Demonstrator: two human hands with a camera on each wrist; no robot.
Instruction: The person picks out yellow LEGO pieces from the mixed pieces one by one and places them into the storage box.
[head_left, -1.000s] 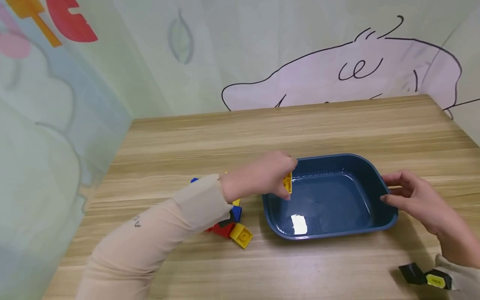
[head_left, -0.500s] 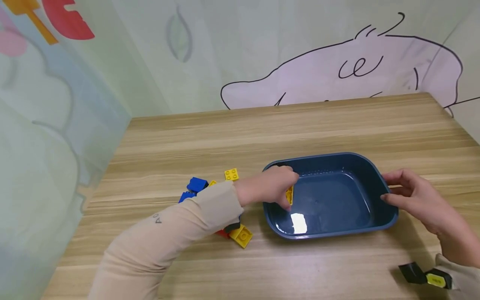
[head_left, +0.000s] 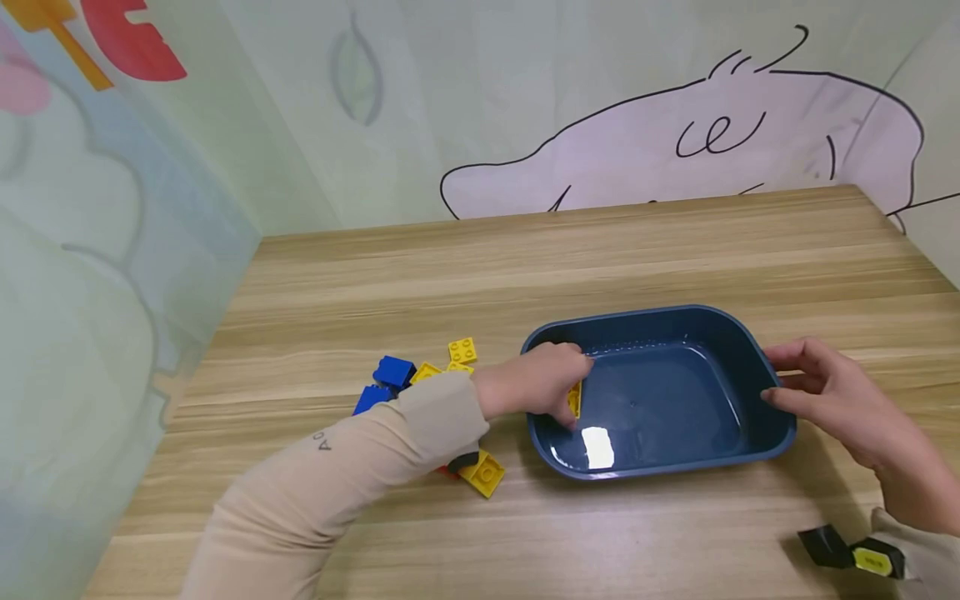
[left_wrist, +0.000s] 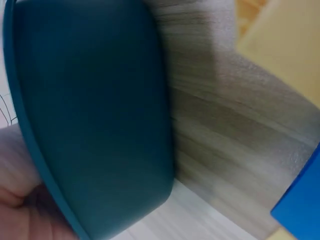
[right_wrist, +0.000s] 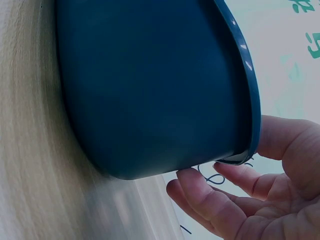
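Observation:
A dark blue plastic basin [head_left: 660,408] stands on the table. My left hand [head_left: 534,382] reaches over its left rim and grips a yellow toy brick [head_left: 575,400] low inside the left end. Most of that brick is hidden behind the fingers. At the basin's right end, my right hand [head_left: 832,396] holds the rim, thumb over the edge and fingers outside. The right wrist view shows those fingers [right_wrist: 210,200] against the outer wall. In the left wrist view the basin's outer side [left_wrist: 95,115] hides the held brick; only part of the left hand [left_wrist: 17,185] shows.
Left of the basin lie loose toy bricks: blue ones [head_left: 393,372], a studded yellow one [head_left: 462,350] and another yellow one [head_left: 483,473]. The left sleeve [head_left: 360,450] covers part of the pile. A patterned wall [head_left: 405,150] borders the wooden table [head_left: 360,292] behind.
My left hand has moved down into the basin's left end with the yellow brick, uncovering more of the pile behind the sleeve. The right hand keeps its place on the rim.

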